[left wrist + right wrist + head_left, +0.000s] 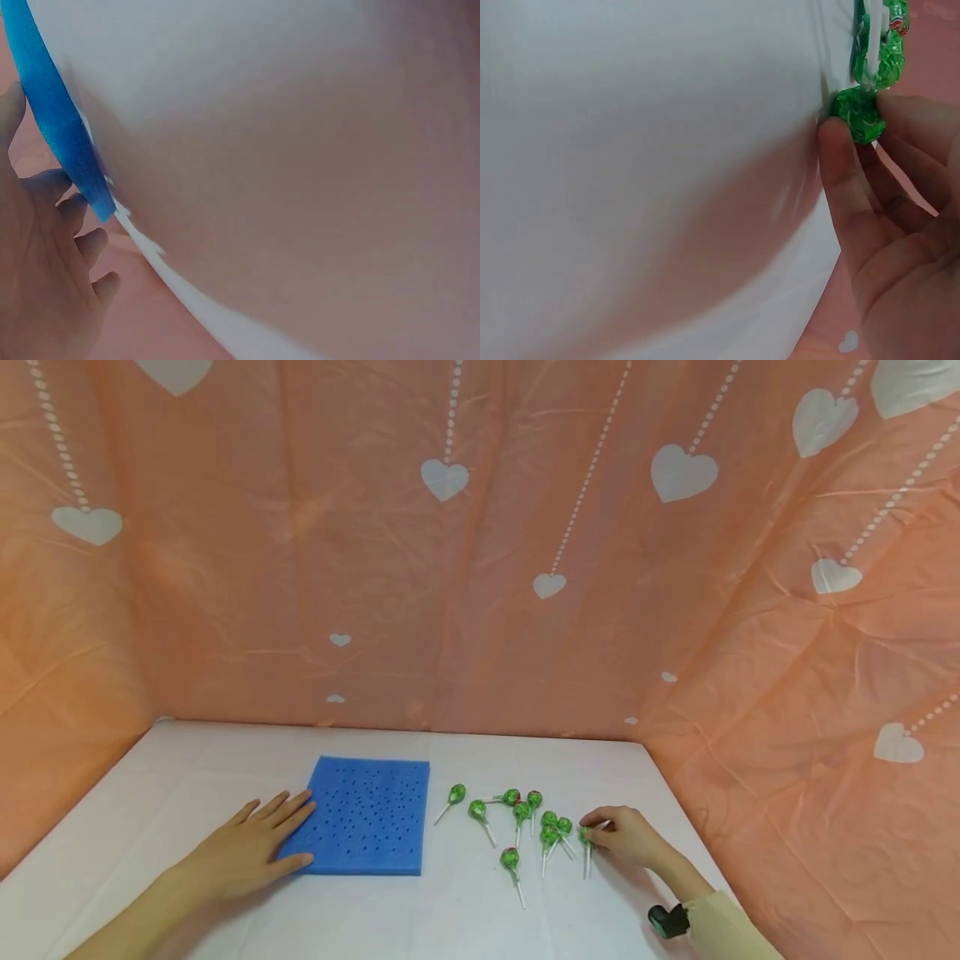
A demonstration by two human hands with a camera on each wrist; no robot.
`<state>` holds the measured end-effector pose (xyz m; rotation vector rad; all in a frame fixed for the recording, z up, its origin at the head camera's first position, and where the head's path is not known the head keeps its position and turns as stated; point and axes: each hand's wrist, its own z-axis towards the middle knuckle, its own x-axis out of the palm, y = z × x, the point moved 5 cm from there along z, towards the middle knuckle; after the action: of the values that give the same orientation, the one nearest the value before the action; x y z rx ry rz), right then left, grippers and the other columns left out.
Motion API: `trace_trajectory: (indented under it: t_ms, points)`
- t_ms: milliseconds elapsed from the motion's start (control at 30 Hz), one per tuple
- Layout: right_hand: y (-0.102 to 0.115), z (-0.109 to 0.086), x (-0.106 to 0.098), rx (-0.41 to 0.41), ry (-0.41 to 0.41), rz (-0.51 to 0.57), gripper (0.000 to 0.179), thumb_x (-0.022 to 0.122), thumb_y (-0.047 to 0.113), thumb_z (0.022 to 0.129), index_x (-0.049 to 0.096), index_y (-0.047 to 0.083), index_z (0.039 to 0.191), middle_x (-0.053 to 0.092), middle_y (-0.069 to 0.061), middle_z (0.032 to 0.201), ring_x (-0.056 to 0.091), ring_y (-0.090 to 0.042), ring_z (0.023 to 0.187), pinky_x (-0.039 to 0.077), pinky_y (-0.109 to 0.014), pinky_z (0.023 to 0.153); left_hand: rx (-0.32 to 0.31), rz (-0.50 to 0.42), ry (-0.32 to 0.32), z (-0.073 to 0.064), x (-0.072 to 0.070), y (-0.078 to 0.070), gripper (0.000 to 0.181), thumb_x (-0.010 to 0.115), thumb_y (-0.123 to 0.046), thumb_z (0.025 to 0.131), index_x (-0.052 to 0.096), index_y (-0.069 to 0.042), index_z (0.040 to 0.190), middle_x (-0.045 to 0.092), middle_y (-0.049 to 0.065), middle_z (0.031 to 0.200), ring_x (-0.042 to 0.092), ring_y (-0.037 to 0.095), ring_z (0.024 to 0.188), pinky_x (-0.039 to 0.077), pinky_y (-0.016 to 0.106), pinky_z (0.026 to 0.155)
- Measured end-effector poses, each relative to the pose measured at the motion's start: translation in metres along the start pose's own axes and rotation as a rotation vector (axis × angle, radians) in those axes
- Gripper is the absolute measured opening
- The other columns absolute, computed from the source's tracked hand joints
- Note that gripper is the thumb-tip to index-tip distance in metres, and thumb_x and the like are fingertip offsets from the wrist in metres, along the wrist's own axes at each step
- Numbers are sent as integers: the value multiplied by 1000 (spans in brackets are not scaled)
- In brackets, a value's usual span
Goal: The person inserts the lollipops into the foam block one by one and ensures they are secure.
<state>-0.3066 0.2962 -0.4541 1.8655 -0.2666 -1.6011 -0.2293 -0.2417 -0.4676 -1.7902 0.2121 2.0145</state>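
Note:
A blue foam block point(367, 814) dotted with small holes lies flat on the table. My left hand point(243, 852) rests against its left edge with fingers spread; in the left wrist view the fingertips touch the side of the blue block point(56, 105). On the right, my right hand point(626, 837) pinches a green-wrapped lollipop point(584, 835) by its head, the stick pointing toward me. In the right wrist view, thumb and fingers sit on either side of the green wrapper point(859, 116). Several more green lollipops point(510, 858) lie loose between the block and my right hand.
White cloth covers the table point(225, 752). An orange curtain point(375, 568) with white hearts encloses the back and sides. A single lollipop point(457, 793) lies close to the block's right edge. A small black device point(667, 921) is at my right wrist.

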Motion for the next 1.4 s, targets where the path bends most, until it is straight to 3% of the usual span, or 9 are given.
trace_trajectory:
  t_ms: [400, 700, 1000, 1200, 1400]
  points:
    - [-5, 1, 3, -15, -41, 51, 17, 75, 9, 94, 76, 3, 109, 73, -4, 96, 65, -11, 75, 55, -22, 63, 9, 22, 11, -1, 0, -1, 80, 59, -61, 99, 52, -2, 151, 43, 20, 161, 37, 48, 148, 30, 68, 118]
    - [2, -5, -6, -25, -151, 120, 23, 77, 11, 93, 75, 0, 113, 76, -6, 96, 70, -12, 80, 56, -23, 66, 29, 29, 33, -1, 1, -3, 80, 61, -56, 100, 50, 5, 150, 42, 26, 160, 37, 51, 147, 35, 63, 118]
    - [27, -2, -8, -20, -268, 275, 29, 75, 10, 96, 72, 1, 123, 77, -9, 101, 75, -23, 88, 64, -37, 78, 29, 34, 44, 0, 1, -4, 81, 60, -55, 101, 48, 9, 149, 40, 30, 159, 37, 52, 146, 36, 62, 118]
    - [52, 6, -7, -79, -358, 345, 26, 75, 6, 95, 73, 2, 121, 75, -12, 111, 74, -18, 95, 62, -27, 80, 43, 41, 32, 1, 0, -7, 80, 60, -54, 101, 49, 10, 148, 40, 30, 159, 38, 51, 146, 37, 61, 117]
    - [77, 14, -2, -124, -396, 430, 27, 76, 3, 94, 73, 1, 120, 72, -14, 115, 72, -13, 97, 60, -22, 85, 57, 33, 26, 1, 0, -11, 80, 59, -54, 102, 48, 9, 149, 40, 29, 159, 38, 50, 146, 37, 61, 117]
